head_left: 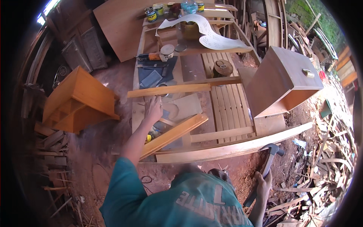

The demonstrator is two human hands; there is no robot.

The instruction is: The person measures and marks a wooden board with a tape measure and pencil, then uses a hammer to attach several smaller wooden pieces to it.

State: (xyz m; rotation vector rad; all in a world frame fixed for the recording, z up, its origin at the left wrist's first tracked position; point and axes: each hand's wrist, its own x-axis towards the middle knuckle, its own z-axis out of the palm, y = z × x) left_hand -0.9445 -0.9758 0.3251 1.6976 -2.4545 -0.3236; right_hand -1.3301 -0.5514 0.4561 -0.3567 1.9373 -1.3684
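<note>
My right hand (263,182) is wrapped round the handle of a hammer (269,160), held beyond the near edge of the slatted wooden frame table (230,135), head pointing up. Over the table's left part reaches my left hand (154,109), fingers drawn together at the near edge of a varnished wood strip (170,90). What those fingertips hold, if anything, is too small to make out. A second varnished strip (174,136) lies slantwise nearer to me, beside a flat board (185,108) with a round mark.
A brown wooden box (283,72) stands at the right, an orange wooden cabinet (83,102) at the left. Farther back lie an orange power tool (154,56), dark sheets (151,77), a round tin (223,68) and curled paper (223,42). Wood scraps (321,181) cover the right ground.
</note>
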